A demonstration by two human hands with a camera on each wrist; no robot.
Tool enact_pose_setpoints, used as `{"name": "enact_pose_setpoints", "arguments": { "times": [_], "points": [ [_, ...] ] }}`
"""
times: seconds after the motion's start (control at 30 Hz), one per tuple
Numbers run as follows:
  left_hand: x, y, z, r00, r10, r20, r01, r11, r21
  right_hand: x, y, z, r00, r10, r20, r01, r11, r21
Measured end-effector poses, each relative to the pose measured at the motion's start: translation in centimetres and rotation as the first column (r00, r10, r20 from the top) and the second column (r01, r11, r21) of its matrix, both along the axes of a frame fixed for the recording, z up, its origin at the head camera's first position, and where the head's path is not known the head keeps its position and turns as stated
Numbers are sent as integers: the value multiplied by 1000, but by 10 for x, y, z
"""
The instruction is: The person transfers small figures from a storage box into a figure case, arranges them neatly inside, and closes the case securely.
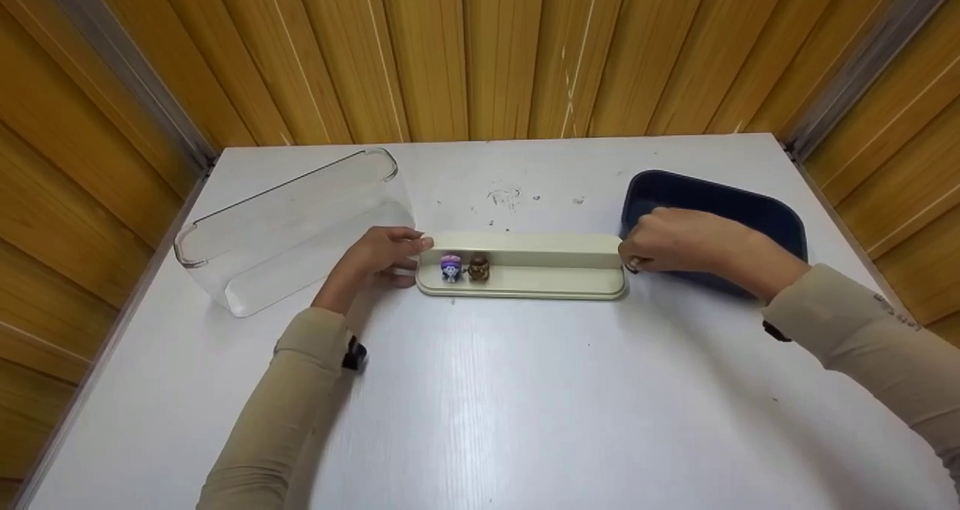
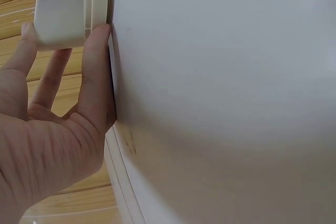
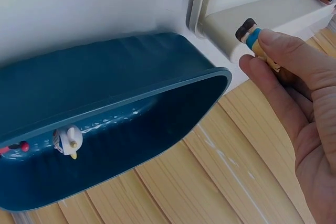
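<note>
A cream stepped display base (image 1: 551, 280) lies lengthwise on the table. On its lower step, toward the left end, stand a purple-hatted toy figurine (image 1: 451, 268) and a brown toy figurine (image 1: 478, 268), side by side. My left hand (image 1: 381, 253) grips the base's left end, thumb on the upper step and fingers at the end edge. Between thumb and fingers my right hand (image 1: 671, 240) pinches a small toy figurine (image 3: 254, 39) with dark feet and a blue and yellow body, close to the base's right end. Its upper part is hidden in the fingers.
Behind the right hand stands a dark blue bin (image 3: 115, 100); a white figurine (image 3: 68, 141) and a partly seen red and black one (image 3: 16, 148) lie inside. A clear plastic cover (image 1: 300, 202) sits at the left. Wood-patterned panels (image 1: 495, 52) surround the white table (image 1: 480, 390).
</note>
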State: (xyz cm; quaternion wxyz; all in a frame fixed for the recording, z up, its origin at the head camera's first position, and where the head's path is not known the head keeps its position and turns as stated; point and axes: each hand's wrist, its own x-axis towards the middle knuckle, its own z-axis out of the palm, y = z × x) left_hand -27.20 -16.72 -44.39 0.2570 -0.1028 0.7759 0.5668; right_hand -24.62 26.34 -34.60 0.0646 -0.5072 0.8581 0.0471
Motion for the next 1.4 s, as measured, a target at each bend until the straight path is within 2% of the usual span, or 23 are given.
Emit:
{"name": "enact_pose_setpoints", "arguments": {
  "times": [0.4,0.63,0.83,1.13,1.4],
  "points": [
    [0,0,-1,1000,6,-1,-6,1000,-17,7,-11,-1,995,79,-59,-79,997,-3],
    [-2,0,1,1000,-23,4,23,999,-35,8,-20,-4,988,116,-98,-116,993,-3],
    [-1,0,3,998,-56,8,56,998,-15,8,-25,-5,980,146,-132,-145,989,15],
    [-3,7,15,997,-30,73,31,999,-8,11,-33,-4,977,159,-142,-156,987,32],
    [-7,7,15,995,-28,98,31,999,-28,11,-42,-4,980,159,-119,-155,987,44]
  ]
}}
